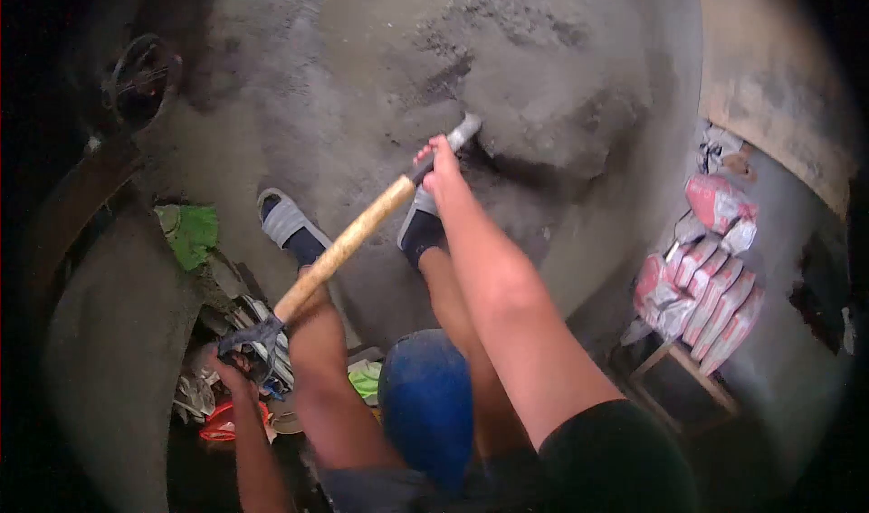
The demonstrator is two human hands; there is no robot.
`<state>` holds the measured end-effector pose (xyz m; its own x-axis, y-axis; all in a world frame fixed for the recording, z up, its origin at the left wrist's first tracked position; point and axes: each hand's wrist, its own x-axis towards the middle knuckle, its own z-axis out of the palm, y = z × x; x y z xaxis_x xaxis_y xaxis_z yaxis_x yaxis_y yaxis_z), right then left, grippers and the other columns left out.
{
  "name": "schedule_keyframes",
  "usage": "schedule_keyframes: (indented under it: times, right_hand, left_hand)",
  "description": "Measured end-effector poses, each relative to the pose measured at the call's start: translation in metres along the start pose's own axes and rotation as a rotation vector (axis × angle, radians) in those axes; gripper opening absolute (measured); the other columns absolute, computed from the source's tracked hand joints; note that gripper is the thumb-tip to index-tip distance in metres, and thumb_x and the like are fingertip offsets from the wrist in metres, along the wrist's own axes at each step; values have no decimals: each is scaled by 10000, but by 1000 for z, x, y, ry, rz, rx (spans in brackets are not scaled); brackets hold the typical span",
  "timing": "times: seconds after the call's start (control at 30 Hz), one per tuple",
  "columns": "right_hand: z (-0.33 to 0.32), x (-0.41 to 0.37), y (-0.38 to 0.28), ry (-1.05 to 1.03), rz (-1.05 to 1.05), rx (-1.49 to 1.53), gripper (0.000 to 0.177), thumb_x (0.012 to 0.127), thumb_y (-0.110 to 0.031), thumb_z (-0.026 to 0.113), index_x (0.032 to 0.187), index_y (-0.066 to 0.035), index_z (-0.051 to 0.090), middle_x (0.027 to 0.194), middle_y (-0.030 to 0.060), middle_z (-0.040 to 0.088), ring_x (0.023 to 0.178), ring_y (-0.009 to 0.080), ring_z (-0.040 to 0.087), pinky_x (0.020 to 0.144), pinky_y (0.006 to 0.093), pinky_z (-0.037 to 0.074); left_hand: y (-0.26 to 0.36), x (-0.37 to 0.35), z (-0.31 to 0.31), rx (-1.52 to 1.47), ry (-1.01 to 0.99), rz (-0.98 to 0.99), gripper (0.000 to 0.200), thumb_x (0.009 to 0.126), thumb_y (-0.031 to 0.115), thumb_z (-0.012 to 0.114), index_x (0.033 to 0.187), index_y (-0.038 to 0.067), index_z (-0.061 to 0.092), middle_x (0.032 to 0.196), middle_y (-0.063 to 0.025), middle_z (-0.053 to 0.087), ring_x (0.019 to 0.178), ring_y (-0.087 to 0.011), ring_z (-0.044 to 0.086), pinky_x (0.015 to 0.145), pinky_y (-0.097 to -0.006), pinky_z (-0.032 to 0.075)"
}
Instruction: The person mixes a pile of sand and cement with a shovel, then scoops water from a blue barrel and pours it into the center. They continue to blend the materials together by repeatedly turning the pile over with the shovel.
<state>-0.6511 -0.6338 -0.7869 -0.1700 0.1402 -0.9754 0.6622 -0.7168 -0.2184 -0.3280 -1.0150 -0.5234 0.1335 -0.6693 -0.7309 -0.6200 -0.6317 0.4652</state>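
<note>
A shovel (348, 241) with a wooden shaft lies slantwise across my view, from lower left to upper middle. My left hand (233, 368) is at its dark grip (258, 334), fingers closed there and partly hidden. Farther up, my right hand (438, 163) wraps round the dark lower shaft, just short of the grey metal socket (465, 131). Beyond the socket I cannot make out the blade against the grey heap of wet-looking mortar (552, 105).
My sandalled feet (288, 219) stand on the grey floor near the heap. Stacked red-and-white bags (701, 300) stand at right, by a wooden frame (692, 368). A blue rounded object (425, 404) is between my legs. Assorted clutter with a red item (226, 420) lies lower left.
</note>
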Motion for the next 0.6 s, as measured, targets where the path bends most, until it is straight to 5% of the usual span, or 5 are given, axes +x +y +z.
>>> schedule_keyframes:
  times: [0.2, 0.27, 0.37, 0.6]
  right_hand:
    - [-36, -57, 37, -47, 83, -78, 148, 769, -199, 568, 767, -107, 452, 616, 26, 463, 545, 176, 482, 568, 361, 452]
    - [-40, -85, 34, -36, 76, -73, 144, 773, -193, 566, 762, -105, 452, 615, 27, 472, 528, 180, 478, 562, 361, 451]
    - [-46, -131, 15, 86, 15, -68, 138, 768, -174, 582, 780, -101, 466, 629, 33, 486, 543, 185, 496, 577, 363, 467]
    - [-80, -166, -45, 204, -330, -279, 179, 763, -70, 600, 872, -32, 464, 673, 85, 526, 559, 206, 553, 528, 366, 500]
  left_hand:
    - [-30, -4, -97, -50, -137, -89, 437, 902, 519, 417, 740, 119, 482, 535, 8, 384, 464, -116, 373, 399, -268, 301]
    - [-46, 6, -121, -101, -27, -221, 462, 896, 545, 414, 740, 116, 484, 514, -1, 383, 453, -126, 385, 405, -275, 322]
    - [-45, -4, -110, 20, 49, -159, 477, 884, 564, 418, 707, 123, 459, 482, -6, 365, 426, -141, 374, 405, -286, 327]
    - [-77, 43, -87, 382, -292, -656, 619, 881, 693, 311, 701, 123, 474, 503, -5, 419, 438, -155, 450, 432, -280, 397]
